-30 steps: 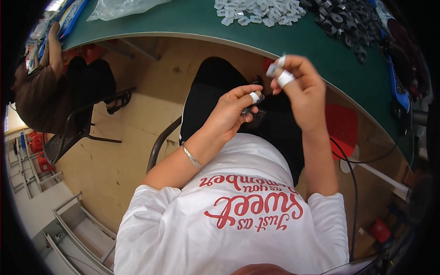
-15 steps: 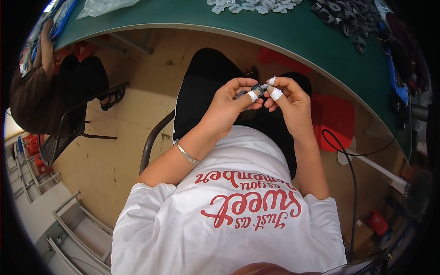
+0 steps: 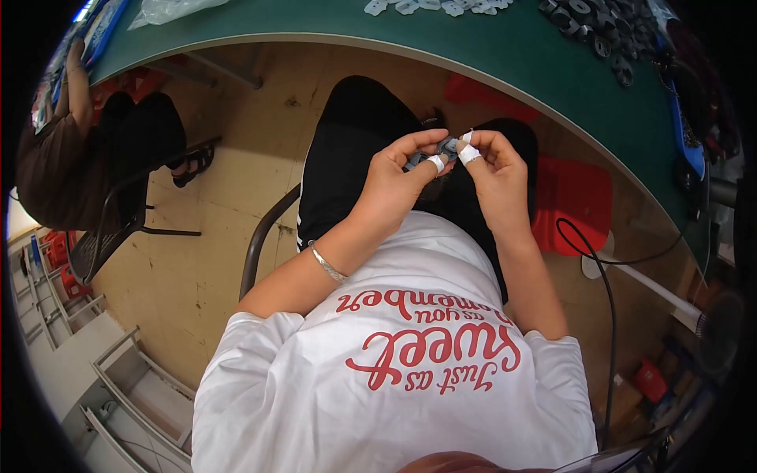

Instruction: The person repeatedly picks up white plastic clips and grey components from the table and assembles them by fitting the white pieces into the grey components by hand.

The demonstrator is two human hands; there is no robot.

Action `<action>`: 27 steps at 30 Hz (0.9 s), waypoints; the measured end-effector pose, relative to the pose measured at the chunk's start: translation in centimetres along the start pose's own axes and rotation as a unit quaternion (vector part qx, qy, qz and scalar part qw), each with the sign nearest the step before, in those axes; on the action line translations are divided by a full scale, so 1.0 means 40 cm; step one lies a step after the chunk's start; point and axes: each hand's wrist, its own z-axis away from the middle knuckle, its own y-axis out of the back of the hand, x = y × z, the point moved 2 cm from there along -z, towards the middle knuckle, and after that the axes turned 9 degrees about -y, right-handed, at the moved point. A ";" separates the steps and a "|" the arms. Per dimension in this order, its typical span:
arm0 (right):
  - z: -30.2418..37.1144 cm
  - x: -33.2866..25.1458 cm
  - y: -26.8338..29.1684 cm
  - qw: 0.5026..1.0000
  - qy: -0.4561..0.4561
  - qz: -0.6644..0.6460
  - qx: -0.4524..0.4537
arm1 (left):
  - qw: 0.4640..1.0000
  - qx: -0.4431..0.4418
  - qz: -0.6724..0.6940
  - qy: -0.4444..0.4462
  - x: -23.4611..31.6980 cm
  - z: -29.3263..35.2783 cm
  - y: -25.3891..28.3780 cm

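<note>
Both my hands meet above my lap, below the table edge. My left hand (image 3: 398,172) is closed on a small dark grey plastic part (image 3: 449,148), holding it between thumb and fingers. A bit of the same grey shows by the left fingers, mostly hidden. My right hand (image 3: 500,172) pinches at the right side of this part, thumb against index finger. A small pale piece appears at the right fingertips, too covered to make out fully. White tape wraps my left thumb and my right thumb and index finger.
On the green table (image 3: 315,22) lie several pale flat plastic pieces (image 3: 453,8) and a heap of dark grey parts (image 3: 603,35). A blue tray (image 3: 691,162) is at the right. A red stool (image 3: 574,206) and black cable (image 3: 611,331) sit below. At left, a person sits on a chair (image 3: 118,229).
My right hand has shifted slightly left, closer to my left hand. The pale piece at its fingertips now lies against the dark grey part. The view has tilted slightly.
</note>
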 end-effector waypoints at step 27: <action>-0.049 0.045 0.028 0.975 -0.202 -0.008 -0.090 | 0.990 -0.038 -0.133 0.011 -0.052 -0.015 0.069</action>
